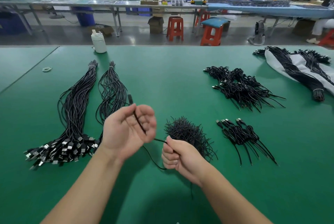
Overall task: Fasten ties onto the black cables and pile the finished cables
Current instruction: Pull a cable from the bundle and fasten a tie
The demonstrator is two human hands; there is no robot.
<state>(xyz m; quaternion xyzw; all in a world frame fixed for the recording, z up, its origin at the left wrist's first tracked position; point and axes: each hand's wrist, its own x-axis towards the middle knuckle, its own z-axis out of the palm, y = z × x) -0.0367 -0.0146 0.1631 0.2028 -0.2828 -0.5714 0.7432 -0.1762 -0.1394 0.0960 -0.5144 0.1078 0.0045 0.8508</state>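
Black cable (139, 124) held between left hand (126, 131); right hand (178, 156) grips slack.

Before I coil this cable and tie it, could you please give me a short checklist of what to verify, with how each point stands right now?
1. Cable held at both ends of the span: ok. The left hand and right hand each have a grip on the black cable.
2. Connector end free: ok, it sticks up above the left hand.
3. Ties within reach: ok, the tie heap lies just behind the right hand.
4. Tie already in hand: cannot tell.
5. Room on the finished pile: ok, green mat shows around it.
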